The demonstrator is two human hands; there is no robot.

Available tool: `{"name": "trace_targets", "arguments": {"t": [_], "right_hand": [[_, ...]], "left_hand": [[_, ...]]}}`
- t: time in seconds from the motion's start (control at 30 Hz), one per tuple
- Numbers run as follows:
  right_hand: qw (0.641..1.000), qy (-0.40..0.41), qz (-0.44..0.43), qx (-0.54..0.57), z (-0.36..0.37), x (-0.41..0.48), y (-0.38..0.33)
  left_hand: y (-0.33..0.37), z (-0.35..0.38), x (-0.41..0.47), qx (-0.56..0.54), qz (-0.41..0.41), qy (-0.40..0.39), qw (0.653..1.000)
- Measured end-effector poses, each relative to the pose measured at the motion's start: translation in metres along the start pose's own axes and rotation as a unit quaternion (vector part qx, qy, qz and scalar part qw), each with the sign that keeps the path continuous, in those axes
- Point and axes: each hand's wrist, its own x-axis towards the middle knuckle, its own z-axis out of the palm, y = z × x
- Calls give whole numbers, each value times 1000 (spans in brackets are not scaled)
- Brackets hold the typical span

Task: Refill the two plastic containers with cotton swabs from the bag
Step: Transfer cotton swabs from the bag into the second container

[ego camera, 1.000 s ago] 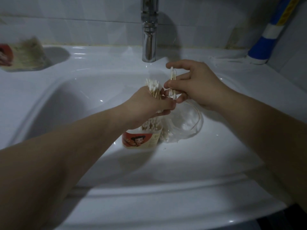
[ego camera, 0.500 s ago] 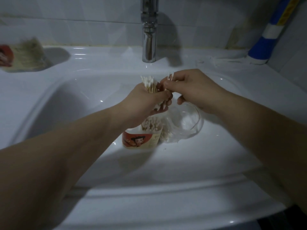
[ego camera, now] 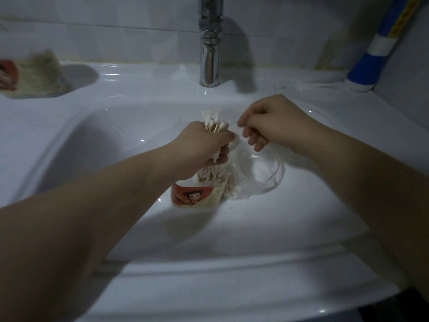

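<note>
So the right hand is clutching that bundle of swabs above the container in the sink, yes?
Not quite: the head view shows the left hand clutching the bundle of swabs above the container in the sink. The right hand is beside it, with no bundle.

This is a home bathroom, dimly lit. A white ceramic washbasin (ego camera: 116, 126) fills the view, with a chrome tap (ego camera: 210, 43) rising at its back edge against a wall of pale glazed tiles (ego camera: 116, 24). A blue and white bottle (ego camera: 371, 63) stands in the right corner of the basin's ledge.
</note>
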Motion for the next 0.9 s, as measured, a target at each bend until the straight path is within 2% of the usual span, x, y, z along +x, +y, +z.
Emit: {"name": "trace_targets", "arguments": {"t": [0.07, 0.13, 0.2, 0.3, 0.5, 0.63, 0.77, 0.9], "right_hand": [[992, -80, 46, -81, 0, -2, 4], [954, -204, 76, -207, 3, -7, 11], [911, -258, 46, -317, 9, -9, 16], [908, -224, -11, -354, 21, -8, 19], [889, -257, -42, -377, 48, -12, 32], [842, -273, -50, -462, 53, -14, 33], [818, -286, -125, -483, 55, -24, 26], [798, -280, -90, -526, 52, -20, 19]], "left_hand": [[1, 0, -1, -19, 5, -4, 1000], [2, 0, -2, -30, 13, -12, 999], [4, -1, -3, -30, 17, -1, 999], [5, -1, -5, -31, 24, -1, 999], [5, 0, -6, -31, 29, -16, 999], [5, -1, -7, -10, 33, -31, 999], [3, -2, -6, 1, 28, -42, 999], [1, -3, -4, 15, 30, -55, 998]]}}
